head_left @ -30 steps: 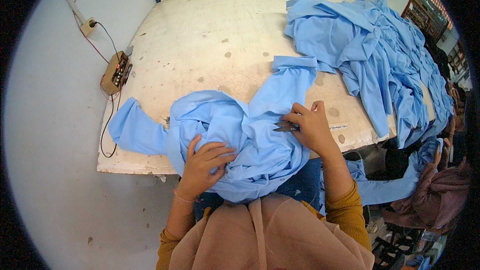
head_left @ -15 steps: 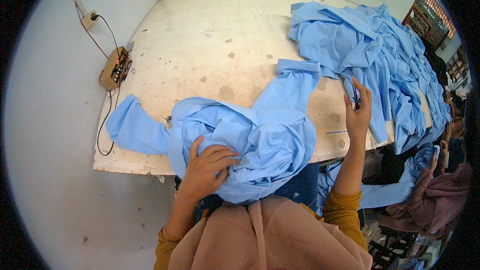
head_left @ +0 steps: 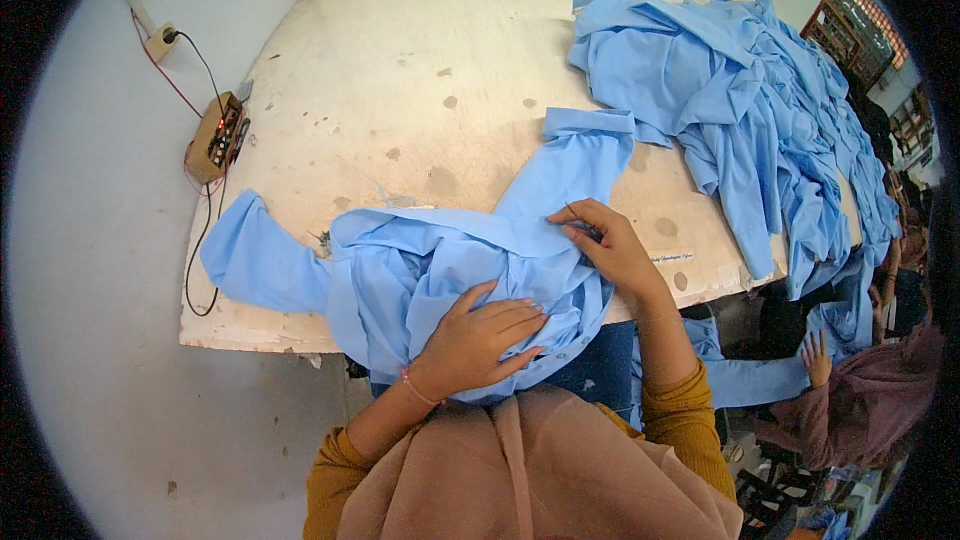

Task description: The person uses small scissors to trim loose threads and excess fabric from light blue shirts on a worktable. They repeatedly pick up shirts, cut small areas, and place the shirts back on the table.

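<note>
A light blue long-sleeved shirt (head_left: 420, 260) lies bunched at the table's near edge, partly hanging over it toward my lap. One sleeve (head_left: 265, 265) stretches left, while the other (head_left: 565, 170) points away and to the right, its cuff at the far end. My left hand (head_left: 480, 342) rests flat on the bunched cloth with fingers stretched out. Over the base of the right sleeve, my right hand (head_left: 608, 245) is closed with fingertips pinched at the fabric. It holds a slim dark tool (head_left: 590, 234), mostly hidden by the fingers; its exact kind cannot be made out.
A large heap of light blue garments (head_left: 720, 90) covers the table's right side and drapes over its edge. On the left edge sits a brown box with lights and cables (head_left: 215, 140), wired to a wall socket (head_left: 162, 40). Another person's hand (head_left: 817, 360) handles blue cloth at lower right.
My right hand has come left and down from beside the heap onto the shirt, the slim tool still in it. My left hand has slid right across the cloth and flattened.
</note>
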Demonstrator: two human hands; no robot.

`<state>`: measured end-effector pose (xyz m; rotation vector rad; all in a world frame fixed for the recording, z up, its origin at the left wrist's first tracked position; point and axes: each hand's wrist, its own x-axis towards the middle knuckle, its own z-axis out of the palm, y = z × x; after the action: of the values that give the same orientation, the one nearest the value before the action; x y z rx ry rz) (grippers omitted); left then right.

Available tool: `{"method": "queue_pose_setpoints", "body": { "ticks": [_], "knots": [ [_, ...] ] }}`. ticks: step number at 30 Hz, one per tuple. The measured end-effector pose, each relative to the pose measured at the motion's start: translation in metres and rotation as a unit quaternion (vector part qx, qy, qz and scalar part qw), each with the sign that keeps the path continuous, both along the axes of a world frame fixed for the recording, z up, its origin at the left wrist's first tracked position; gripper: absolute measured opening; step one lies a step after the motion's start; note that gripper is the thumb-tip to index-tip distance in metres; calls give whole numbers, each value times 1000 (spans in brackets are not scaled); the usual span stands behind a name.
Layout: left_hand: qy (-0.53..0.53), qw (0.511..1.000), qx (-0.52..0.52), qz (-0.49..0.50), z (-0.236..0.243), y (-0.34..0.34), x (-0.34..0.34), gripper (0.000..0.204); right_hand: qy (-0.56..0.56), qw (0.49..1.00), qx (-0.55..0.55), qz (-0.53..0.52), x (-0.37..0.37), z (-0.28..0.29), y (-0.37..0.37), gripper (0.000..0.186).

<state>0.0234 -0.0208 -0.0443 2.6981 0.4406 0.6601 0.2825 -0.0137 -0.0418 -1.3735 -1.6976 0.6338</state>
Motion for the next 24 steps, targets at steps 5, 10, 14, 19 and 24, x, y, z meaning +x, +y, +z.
{"method": "queue_pose_setpoints", "body": {
  "ticks": [5, 10, 14, 19, 24],
  "knots": [
    [-12, 1000, -6, 9, -5, 1, -1, 34, -34, 997, 20, 64, -15, 21, -12, 20],
    [-16, 1000, -15, 8, -7, 1, 0, 35, -171, 981, -29, 83, -7, 20, -16, 17],
    [-22, 999, -23, 10, -7, 2, -1, 34, 1, 999, -33, -5, 32, 40, -36, 14],
    [-24, 999, -22, 11, -5, 0, -1, 34, 1, 963, 56, -265, 101, 62, -79, 17],
    [-26, 999, -11, 15, -7, -1, -1, 36, -237, 802, 209, -506, 94, 80, -78, 26]
  ]
}}
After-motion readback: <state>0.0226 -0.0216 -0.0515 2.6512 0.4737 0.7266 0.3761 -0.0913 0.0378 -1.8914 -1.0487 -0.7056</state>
